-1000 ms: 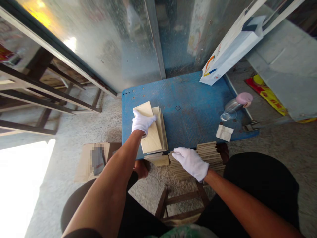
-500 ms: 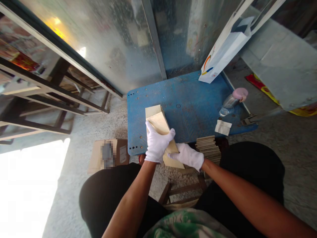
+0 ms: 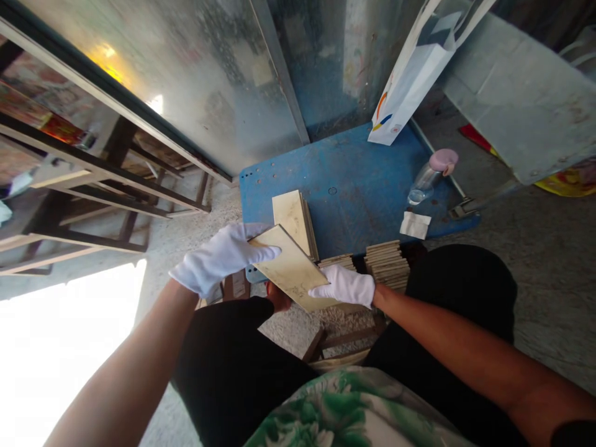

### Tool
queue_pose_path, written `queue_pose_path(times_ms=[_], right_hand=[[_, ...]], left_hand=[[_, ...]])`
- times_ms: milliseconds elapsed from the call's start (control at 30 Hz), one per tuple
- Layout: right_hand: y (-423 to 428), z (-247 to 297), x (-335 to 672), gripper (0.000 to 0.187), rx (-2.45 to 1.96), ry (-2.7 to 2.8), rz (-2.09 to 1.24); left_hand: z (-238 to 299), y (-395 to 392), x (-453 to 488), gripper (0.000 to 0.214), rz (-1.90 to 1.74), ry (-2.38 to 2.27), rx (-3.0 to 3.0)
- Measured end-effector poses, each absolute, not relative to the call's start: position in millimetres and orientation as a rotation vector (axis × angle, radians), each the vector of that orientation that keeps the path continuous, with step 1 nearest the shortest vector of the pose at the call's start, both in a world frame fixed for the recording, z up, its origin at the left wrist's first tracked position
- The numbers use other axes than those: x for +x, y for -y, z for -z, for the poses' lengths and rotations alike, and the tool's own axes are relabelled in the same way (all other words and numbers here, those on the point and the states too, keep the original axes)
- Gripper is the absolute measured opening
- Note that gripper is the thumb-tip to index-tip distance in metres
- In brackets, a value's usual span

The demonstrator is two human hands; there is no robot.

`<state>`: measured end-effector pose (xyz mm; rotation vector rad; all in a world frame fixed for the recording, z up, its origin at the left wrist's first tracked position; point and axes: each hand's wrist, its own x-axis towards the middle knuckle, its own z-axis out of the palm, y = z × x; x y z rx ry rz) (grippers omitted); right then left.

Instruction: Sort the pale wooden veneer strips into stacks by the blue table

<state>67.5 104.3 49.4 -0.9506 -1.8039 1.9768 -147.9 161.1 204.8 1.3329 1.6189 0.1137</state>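
A thin, pale rectangular board (image 3: 293, 273) with dark smudges lies tilted between my hands. My left hand (image 3: 228, 251), in a white glove, is closed on its far left corner, thumb on top. The lower right end is gripped by my right hand (image 3: 347, 285), gloved too. Behind this board, a stack of similar pale boards (image 3: 291, 214) rests on the blue table (image 3: 354, 167). Beside my right hand, below the table's near edge, stand more stacked boards (image 3: 386, 264). Part of another pile, just above my right hand, is covered.
A clear bottle with a pink lid (image 3: 433, 177) and a folded white paper (image 3: 415, 225) are on the table's right side. A white paper bag (image 3: 410, 87) stands at the back. A cardboard box (image 3: 236, 285) sits on the floor at left, near a wooden frame (image 3: 93, 211).
My left hand has moved left, away from the table stack, and now holds a board's corner. The stack's top is uncovered. My right hand stays at nearly the same place.
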Motion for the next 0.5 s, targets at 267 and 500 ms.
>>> queue_pose_path(times_ms=[267,500], right_hand=[[-94,-48,70,0.029,-0.956,2.107,-1.878],[-116,-41,72,0.037,-1.312,2.361,-1.593]], left_hand=[[-202,-132,-159,0.031,0.084,-1.434,1.337],[-166,-92,-189,0.037,0.017,-1.403,1.417]])
